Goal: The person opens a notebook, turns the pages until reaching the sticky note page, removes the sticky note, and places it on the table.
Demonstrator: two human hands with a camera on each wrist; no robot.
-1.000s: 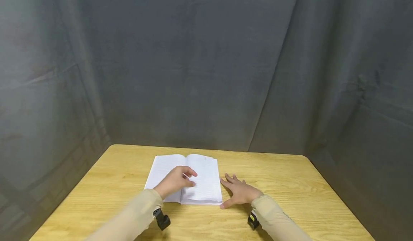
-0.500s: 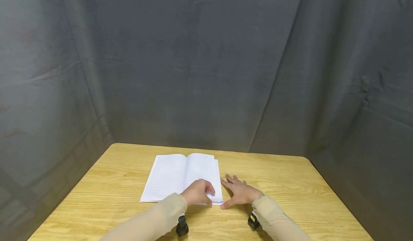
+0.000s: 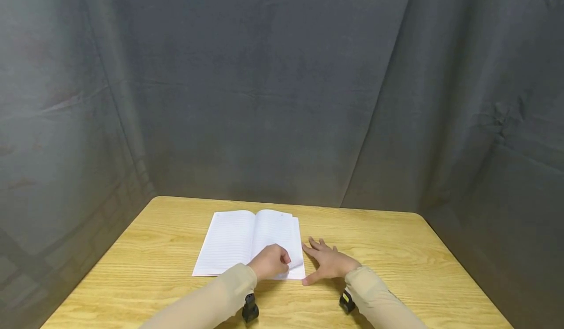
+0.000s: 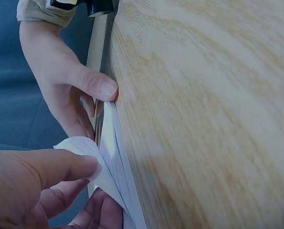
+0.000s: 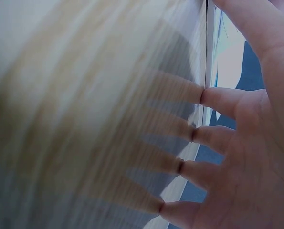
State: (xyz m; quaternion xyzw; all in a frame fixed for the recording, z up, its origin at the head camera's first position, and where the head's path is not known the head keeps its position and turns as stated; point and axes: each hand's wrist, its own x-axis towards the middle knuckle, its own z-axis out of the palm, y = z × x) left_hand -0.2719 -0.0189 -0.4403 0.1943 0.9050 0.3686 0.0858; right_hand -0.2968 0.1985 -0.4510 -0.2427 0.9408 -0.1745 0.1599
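Observation:
A notebook [image 3: 229, 241] with white lined pages lies open on the wooden table. At the lower corner of its right side, my left hand [image 3: 270, 262] pinches a page [image 4: 106, 179] between thumb and fingers. In the left wrist view that page corner curls up from the pages beneath. My right hand [image 3: 329, 263] rests beside the notebook's right edge, fingers spread, thumb at the lower right corner. The right wrist view shows the fingertips [image 5: 213, 98] of that hand touching the tabletop.
The light wooden table [image 3: 396, 255] extends on both sides of the notebook. Dark grey curtains [image 3: 264, 99] hang behind it and along the left and right. Each wrist carries a small black camera, such as the left one [image 3: 250, 308].
My left hand has moved right and toward the near edge, from over the pages' middle to the lower right corner, and a page corner is now lifted. My right hand stays in place.

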